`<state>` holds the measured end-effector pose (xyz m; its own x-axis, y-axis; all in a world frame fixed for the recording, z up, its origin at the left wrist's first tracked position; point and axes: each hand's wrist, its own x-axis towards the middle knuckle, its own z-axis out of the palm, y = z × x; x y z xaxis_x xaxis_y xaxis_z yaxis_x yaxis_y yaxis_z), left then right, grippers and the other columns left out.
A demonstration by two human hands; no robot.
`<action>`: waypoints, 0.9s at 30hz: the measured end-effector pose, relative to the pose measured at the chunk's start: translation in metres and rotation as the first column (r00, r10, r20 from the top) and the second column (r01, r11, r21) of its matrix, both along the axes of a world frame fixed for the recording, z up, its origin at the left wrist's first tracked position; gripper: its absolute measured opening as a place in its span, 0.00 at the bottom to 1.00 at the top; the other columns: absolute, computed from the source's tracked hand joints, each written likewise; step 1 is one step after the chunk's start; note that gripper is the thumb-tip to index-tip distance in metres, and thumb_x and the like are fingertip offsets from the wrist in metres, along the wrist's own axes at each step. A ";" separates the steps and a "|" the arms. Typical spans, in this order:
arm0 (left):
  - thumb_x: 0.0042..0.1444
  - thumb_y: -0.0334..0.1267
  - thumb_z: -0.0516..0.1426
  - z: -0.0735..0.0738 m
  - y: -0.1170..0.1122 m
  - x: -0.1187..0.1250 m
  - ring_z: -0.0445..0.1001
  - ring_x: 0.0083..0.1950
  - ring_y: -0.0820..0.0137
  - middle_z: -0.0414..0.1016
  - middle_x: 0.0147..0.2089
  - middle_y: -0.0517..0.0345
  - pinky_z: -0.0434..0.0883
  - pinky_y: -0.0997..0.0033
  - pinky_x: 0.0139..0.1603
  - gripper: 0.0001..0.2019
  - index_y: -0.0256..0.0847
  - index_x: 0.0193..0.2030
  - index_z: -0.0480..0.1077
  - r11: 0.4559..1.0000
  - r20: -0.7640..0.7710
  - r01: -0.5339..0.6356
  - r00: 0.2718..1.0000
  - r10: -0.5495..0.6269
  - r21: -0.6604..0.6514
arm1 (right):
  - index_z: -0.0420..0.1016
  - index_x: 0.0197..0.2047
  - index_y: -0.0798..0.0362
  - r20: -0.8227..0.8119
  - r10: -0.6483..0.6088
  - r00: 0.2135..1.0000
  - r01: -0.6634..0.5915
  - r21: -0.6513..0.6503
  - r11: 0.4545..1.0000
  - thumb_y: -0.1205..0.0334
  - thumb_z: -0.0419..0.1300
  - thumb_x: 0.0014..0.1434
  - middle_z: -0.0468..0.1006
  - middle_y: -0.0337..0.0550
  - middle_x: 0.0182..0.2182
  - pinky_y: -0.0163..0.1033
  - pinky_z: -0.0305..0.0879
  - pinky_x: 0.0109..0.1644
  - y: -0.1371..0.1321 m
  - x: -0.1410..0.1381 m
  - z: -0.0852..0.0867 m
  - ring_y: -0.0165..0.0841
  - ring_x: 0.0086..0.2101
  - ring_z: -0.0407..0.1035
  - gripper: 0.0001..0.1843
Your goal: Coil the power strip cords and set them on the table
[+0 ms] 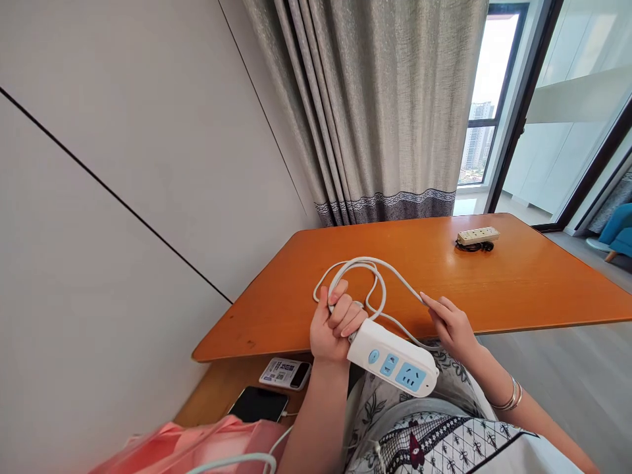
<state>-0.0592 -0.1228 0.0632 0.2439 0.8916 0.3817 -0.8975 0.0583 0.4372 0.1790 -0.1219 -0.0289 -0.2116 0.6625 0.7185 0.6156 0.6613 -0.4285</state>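
Note:
My left hand (338,322) is closed around the white cord near the end of a white power strip (392,361), which hangs tilted over my lap just off the table's near edge. Blue socket panels and a blue switch face up on the strip. The cord (363,261) loops upward from my left fist over the table. To the right, my right hand (451,329) pinches the same cord between thumb and forefinger. Part of the cord trails down behind the strip toward my lap, where its end is hidden.
An orange-brown wooden table (419,289) spans the front. At its far right lies a cream power strip (478,236) with a black cord. On a lower surface at left are a black-screened phone (258,404), a white box-like device (285,373) and a pink bag (197,447).

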 end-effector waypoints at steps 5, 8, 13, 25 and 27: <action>0.67 0.47 0.53 -0.008 0.001 0.002 0.30 0.13 0.79 0.35 0.14 0.76 0.54 0.85 0.13 0.17 0.43 0.29 0.54 0.996 -0.121 0.036 0.992 -0.026 0.085 | 0.73 0.62 0.49 0.243 0.091 0.966 -0.038 -0.212 0.976 0.67 0.48 0.68 0.70 0.39 0.27 0.33 0.64 0.31 -0.003 0.001 0.022 0.29 0.26 0.67 0.23; 0.64 0.49 0.56 -0.010 0.001 0.006 0.32 0.13 0.79 0.36 0.13 0.76 0.55 0.82 0.14 0.19 0.43 0.28 0.54 0.988 -0.199 0.036 0.980 -0.005 0.151 | 0.73 0.62 0.48 0.383 0.143 0.912 -0.042 -0.261 0.964 0.65 0.49 0.68 0.72 0.40 0.28 0.32 0.61 0.32 -0.008 -0.003 0.035 0.29 0.27 0.68 0.22; 0.63 0.53 0.56 -0.009 -0.003 0.015 0.56 0.16 0.77 0.59 0.14 0.67 0.66 0.77 0.25 0.23 0.41 0.25 0.55 0.971 -0.359 -0.051 0.923 0.135 0.234 | 0.74 0.60 0.45 0.507 0.147 0.849 -0.034 -0.226 0.974 0.62 0.52 0.69 0.74 0.40 0.29 0.32 0.55 0.30 -0.012 -0.007 0.058 0.28 0.26 0.68 0.19; 0.66 0.53 0.50 -0.014 -0.006 0.016 0.69 0.64 0.54 0.69 0.64 0.40 0.60 0.48 0.67 0.22 0.39 0.28 0.63 0.887 -0.624 0.014 0.715 0.315 0.463 | 0.78 0.47 0.52 0.634 0.213 0.743 -0.220 -0.070 0.973 0.66 0.53 0.68 0.74 0.39 0.27 0.37 0.49 0.27 -0.029 -0.013 0.107 0.27 0.23 0.64 0.12; 0.67 0.53 0.48 -0.015 -0.007 0.015 0.73 0.59 0.56 0.69 0.64 0.39 0.66 0.52 0.61 0.21 0.39 0.30 0.63 0.878 -0.655 0.031 0.678 0.333 0.478 | 0.77 0.46 0.52 0.618 0.240 0.749 -0.253 -0.068 0.965 0.66 0.53 0.68 0.76 0.40 0.30 0.37 0.51 0.28 -0.032 -0.016 0.111 0.28 0.25 0.67 0.11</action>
<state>-0.0440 -0.1294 0.0487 0.4735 0.7323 0.4895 -0.2856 -0.3981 0.8718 0.1635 -0.1538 0.0822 -0.7665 0.5126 0.3869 0.5560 0.8312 0.0002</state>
